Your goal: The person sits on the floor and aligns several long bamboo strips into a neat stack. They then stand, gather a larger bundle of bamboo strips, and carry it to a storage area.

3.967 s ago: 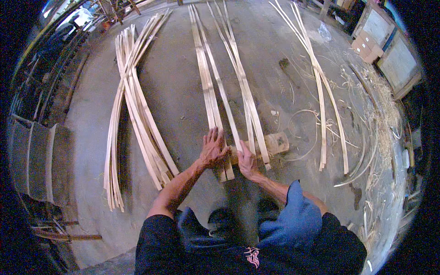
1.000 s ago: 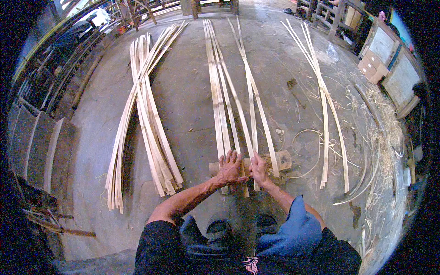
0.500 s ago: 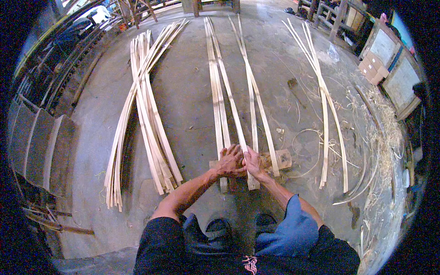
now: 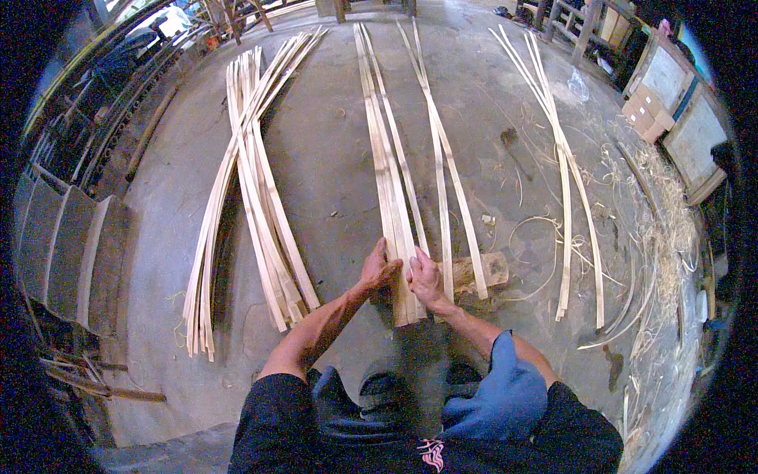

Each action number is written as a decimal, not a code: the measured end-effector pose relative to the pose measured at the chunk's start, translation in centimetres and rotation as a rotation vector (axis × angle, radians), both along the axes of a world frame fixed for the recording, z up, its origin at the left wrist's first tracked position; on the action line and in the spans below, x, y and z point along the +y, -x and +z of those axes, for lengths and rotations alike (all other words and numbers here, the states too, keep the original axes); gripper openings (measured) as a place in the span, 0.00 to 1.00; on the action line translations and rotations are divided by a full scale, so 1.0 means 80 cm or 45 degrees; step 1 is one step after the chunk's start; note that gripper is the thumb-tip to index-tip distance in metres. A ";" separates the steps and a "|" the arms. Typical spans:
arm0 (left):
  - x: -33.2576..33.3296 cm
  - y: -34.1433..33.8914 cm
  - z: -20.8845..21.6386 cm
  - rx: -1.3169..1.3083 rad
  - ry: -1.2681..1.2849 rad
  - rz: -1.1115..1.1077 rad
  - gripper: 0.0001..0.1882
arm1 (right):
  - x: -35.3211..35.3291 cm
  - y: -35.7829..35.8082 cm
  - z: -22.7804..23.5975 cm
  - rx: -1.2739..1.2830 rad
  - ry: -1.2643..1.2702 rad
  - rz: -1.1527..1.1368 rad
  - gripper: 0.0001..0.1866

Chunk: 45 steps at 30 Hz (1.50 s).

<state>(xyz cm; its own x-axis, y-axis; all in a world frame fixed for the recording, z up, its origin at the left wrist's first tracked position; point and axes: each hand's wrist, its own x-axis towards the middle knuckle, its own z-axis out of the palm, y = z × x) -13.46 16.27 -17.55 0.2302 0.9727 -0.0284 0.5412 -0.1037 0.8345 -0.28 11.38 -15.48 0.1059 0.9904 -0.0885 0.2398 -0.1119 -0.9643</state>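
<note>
Long pale bamboo strips (image 4: 386,178) lie side by side in a narrow bundle that runs away from me over the concrete floor. Around the left edge of their near end my left hand (image 4: 380,267) is closed. My right hand (image 4: 427,280) grips the right edge, with its fingers curled over the strips. The near ends stick out toward my feet, below both hands. Just right of the bundle, a pair of crossed strips (image 4: 437,138) rests partly on a wooden block (image 4: 493,271). The undersides of the held strips are hidden.
Thick crossed bundles of strips (image 4: 251,174) lie on the left. Another crossed set (image 4: 563,170) is on the right, near curly shavings (image 4: 667,229). Concrete steps (image 4: 87,257) border the far left; framed panels (image 4: 695,146) and a cardboard box (image 4: 647,113) stand at right.
My hands have moved apart and now grip the bundle from both sides. The strips under them have come together at the near end, and the right-hand strips no longer spread as wide.
</note>
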 end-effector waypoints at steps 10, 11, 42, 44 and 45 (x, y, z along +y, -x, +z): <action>0.018 0.006 -0.033 -0.120 0.211 -0.007 0.33 | -0.018 0.027 0.012 0.252 0.189 0.173 0.15; 0.018 0.006 -0.031 -0.244 0.186 -0.033 0.33 | -0.018 0.029 0.012 0.272 0.246 0.168 0.15; -0.008 0.029 0.014 0.693 -0.400 -0.517 0.35 | -0.013 0.010 0.003 -0.024 0.005 0.269 0.29; -0.007 0.033 0.015 0.685 -0.363 -0.535 0.35 | -0.013 0.003 -0.004 0.146 -0.095 0.370 0.29; -0.007 0.035 0.016 0.659 -0.367 -0.538 0.35 | -0.011 -0.001 -0.009 0.190 0.103 0.354 0.29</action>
<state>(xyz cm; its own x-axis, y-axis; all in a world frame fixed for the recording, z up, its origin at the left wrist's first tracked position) -16.27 15.74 -16.24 0.6142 0.7891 0.0083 0.7246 -0.5680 0.3903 -0.24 10.48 -16.18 -0.1876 0.9688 -0.1621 0.1289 -0.1393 -0.9818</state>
